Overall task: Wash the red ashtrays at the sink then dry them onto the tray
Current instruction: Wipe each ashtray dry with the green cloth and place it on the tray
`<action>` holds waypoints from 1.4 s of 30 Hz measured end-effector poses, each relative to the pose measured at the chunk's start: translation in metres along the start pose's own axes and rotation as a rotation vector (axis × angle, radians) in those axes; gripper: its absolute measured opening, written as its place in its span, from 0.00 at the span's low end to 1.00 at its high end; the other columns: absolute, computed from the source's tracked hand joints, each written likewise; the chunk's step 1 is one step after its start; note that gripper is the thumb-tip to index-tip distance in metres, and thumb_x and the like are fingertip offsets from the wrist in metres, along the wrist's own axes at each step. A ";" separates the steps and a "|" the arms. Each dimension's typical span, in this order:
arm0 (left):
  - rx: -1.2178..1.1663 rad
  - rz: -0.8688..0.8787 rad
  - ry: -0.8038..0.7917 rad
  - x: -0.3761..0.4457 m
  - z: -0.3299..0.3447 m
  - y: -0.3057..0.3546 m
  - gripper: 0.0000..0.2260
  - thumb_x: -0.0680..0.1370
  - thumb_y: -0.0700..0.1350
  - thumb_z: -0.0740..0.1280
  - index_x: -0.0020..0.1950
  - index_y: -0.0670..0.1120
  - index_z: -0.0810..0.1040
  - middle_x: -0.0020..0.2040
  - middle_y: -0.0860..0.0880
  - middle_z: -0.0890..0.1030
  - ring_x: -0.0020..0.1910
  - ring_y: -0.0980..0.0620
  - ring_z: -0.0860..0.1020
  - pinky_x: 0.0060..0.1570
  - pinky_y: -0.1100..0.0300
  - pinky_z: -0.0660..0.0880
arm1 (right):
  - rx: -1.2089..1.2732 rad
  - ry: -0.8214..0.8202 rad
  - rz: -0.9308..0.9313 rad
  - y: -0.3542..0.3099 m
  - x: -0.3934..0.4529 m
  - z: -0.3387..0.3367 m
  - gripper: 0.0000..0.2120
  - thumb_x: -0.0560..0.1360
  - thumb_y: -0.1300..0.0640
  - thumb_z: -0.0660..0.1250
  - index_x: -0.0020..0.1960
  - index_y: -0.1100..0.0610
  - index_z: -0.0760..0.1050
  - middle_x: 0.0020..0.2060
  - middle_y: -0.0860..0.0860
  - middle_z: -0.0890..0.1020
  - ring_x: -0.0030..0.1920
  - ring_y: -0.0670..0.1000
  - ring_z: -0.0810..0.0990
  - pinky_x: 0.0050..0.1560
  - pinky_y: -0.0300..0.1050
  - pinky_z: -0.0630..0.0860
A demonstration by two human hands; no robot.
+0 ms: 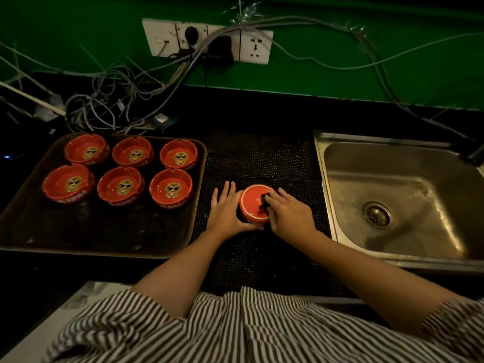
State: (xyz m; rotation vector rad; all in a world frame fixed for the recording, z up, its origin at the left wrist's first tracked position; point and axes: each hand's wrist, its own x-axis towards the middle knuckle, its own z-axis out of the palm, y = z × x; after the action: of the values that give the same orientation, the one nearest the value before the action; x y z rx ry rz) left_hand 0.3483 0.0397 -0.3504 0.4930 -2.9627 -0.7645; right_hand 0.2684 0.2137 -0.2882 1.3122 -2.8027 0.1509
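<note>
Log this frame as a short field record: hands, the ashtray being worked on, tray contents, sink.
left hand: steadies the upturned ashtray from its left side, fingers straight
right hand: presses a dark cloth on the ashtray's base
ashtray position: upside down on the black mat, between tray and sink
tray: six red ashtrays, right way up, in two rows of three
sink: nothing in it, drain visible

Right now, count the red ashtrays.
7. Six sit on the tray: back row; front row. One lies upside down on the mat between both hands.
</note>
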 end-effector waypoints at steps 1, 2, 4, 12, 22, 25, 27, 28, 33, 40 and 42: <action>-0.002 0.000 0.002 0.000 0.000 0.000 0.54 0.57 0.78 0.66 0.77 0.52 0.59 0.80 0.43 0.54 0.79 0.50 0.44 0.76 0.48 0.36 | -0.015 -0.048 0.036 -0.008 0.010 -0.001 0.22 0.76 0.52 0.65 0.68 0.56 0.73 0.69 0.53 0.73 0.70 0.56 0.70 0.63 0.48 0.72; -0.001 -0.002 -0.002 0.001 0.000 0.000 0.54 0.57 0.78 0.64 0.77 0.52 0.59 0.80 0.43 0.55 0.79 0.50 0.44 0.76 0.48 0.36 | -0.017 -0.078 0.070 -0.016 0.019 -0.002 0.24 0.77 0.51 0.63 0.72 0.57 0.69 0.73 0.54 0.68 0.73 0.56 0.65 0.67 0.48 0.67; 0.020 -0.011 -0.023 0.002 -0.001 0.000 0.53 0.59 0.76 0.63 0.78 0.52 0.58 0.80 0.44 0.54 0.79 0.49 0.45 0.76 0.47 0.37 | -0.028 -0.119 0.122 -0.034 0.033 0.001 0.28 0.79 0.49 0.61 0.75 0.59 0.62 0.75 0.55 0.63 0.75 0.56 0.59 0.71 0.47 0.60; 0.046 0.011 -0.028 0.001 0.001 -0.002 0.41 0.70 0.64 0.68 0.78 0.49 0.58 0.80 0.43 0.51 0.79 0.50 0.42 0.76 0.48 0.37 | 0.156 0.076 -0.171 -0.029 -0.002 0.012 0.18 0.70 0.54 0.73 0.59 0.56 0.81 0.59 0.52 0.81 0.61 0.53 0.79 0.58 0.45 0.76; 0.024 -0.013 -0.014 0.002 0.000 0.000 0.51 0.61 0.74 0.66 0.78 0.51 0.58 0.80 0.44 0.54 0.79 0.49 0.45 0.76 0.46 0.38 | 0.088 -0.019 0.110 -0.028 0.033 0.005 0.22 0.78 0.51 0.60 0.71 0.55 0.71 0.72 0.51 0.69 0.73 0.53 0.65 0.69 0.45 0.65; 0.045 -0.010 -0.012 0.002 -0.001 0.000 0.41 0.71 0.64 0.65 0.79 0.48 0.57 0.80 0.43 0.52 0.79 0.51 0.42 0.76 0.48 0.37 | 0.172 0.006 0.006 -0.043 0.025 0.013 0.19 0.75 0.53 0.65 0.65 0.56 0.77 0.66 0.53 0.76 0.68 0.55 0.72 0.64 0.50 0.72; 0.078 0.001 -0.040 0.001 -0.002 0.000 0.37 0.74 0.57 0.65 0.79 0.48 0.56 0.80 0.43 0.50 0.79 0.51 0.40 0.76 0.49 0.35 | 0.241 0.021 -0.111 -0.041 0.008 0.015 0.18 0.72 0.54 0.68 0.62 0.55 0.79 0.63 0.52 0.79 0.65 0.54 0.76 0.61 0.50 0.75; 0.083 0.002 -0.054 0.001 -0.001 0.000 0.38 0.73 0.58 0.67 0.78 0.49 0.56 0.80 0.43 0.50 0.79 0.50 0.40 0.76 0.49 0.36 | 0.271 0.013 -0.157 -0.034 0.000 0.014 0.18 0.72 0.53 0.67 0.61 0.54 0.79 0.62 0.51 0.80 0.65 0.53 0.76 0.61 0.48 0.75; 0.018 -0.015 -0.018 0.001 0.000 0.001 0.53 0.59 0.76 0.68 0.77 0.51 0.60 0.80 0.43 0.53 0.79 0.50 0.44 0.76 0.47 0.37 | 0.239 0.025 -0.127 0.022 -0.014 0.003 0.19 0.73 0.47 0.61 0.60 0.51 0.80 0.61 0.48 0.81 0.63 0.49 0.78 0.57 0.47 0.79; 0.042 -0.030 -0.024 0.003 -0.001 0.001 0.50 0.63 0.71 0.71 0.78 0.52 0.58 0.80 0.44 0.54 0.79 0.50 0.44 0.76 0.47 0.38 | 0.152 0.024 0.073 -0.028 0.034 0.012 0.19 0.77 0.53 0.64 0.66 0.56 0.76 0.68 0.53 0.74 0.70 0.54 0.70 0.66 0.47 0.69; 0.076 -0.026 -0.025 0.003 0.000 0.000 0.43 0.70 0.64 0.70 0.79 0.49 0.57 0.80 0.44 0.52 0.79 0.51 0.43 0.76 0.48 0.37 | 0.193 0.051 -0.009 -0.038 0.030 0.015 0.18 0.74 0.54 0.67 0.63 0.57 0.78 0.65 0.54 0.78 0.66 0.55 0.75 0.65 0.48 0.71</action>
State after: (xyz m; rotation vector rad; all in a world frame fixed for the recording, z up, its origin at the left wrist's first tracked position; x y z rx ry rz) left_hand 0.3457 0.0390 -0.3502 0.5310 -3.0233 -0.6671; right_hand 0.2789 0.1650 -0.2980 1.3360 -2.7970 0.4580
